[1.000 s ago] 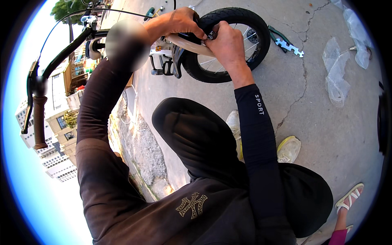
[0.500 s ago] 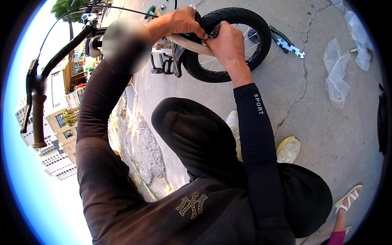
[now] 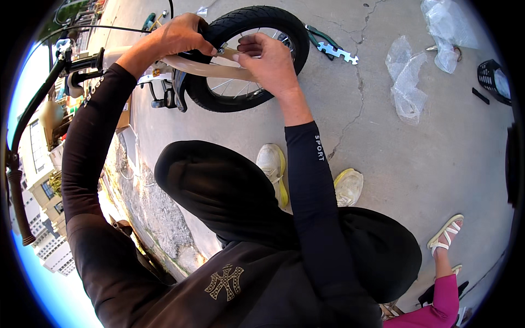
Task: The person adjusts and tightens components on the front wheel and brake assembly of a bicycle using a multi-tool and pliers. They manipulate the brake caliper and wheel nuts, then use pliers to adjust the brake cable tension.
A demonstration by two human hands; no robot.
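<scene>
My left hand (image 3: 183, 38) is closed at a small metal fitting (image 3: 223, 50) beside the beige frame tube (image 3: 210, 70) of a bicycle, over its front wheel (image 3: 299, 52). What its curled fingers grip is hidden. My right hand (image 3: 268, 63) is just right of the fitting, thumb near it, fingers loosely bent and raised, with a gap to the thumb. The handlebar (image 3: 27, 112) with a brown grip (image 3: 22, 208) curves down the left edge.
Pliers (image 3: 317, 39) and a light multi-notch wrench (image 3: 342, 53) lie beside the tire. Crumpled plastic wraps (image 3: 404, 76), a black basket (image 3: 489, 76) and a dark strip (image 3: 480, 95) are at right. Another person's sandaled foot (image 3: 445, 232) and pink-clad leg (image 3: 435, 306) appear lower right.
The whole view has shifted, so the scene sits further left and more shows at right. My right hand's fingers have lifted and loosened from the pinch at the fitting.
</scene>
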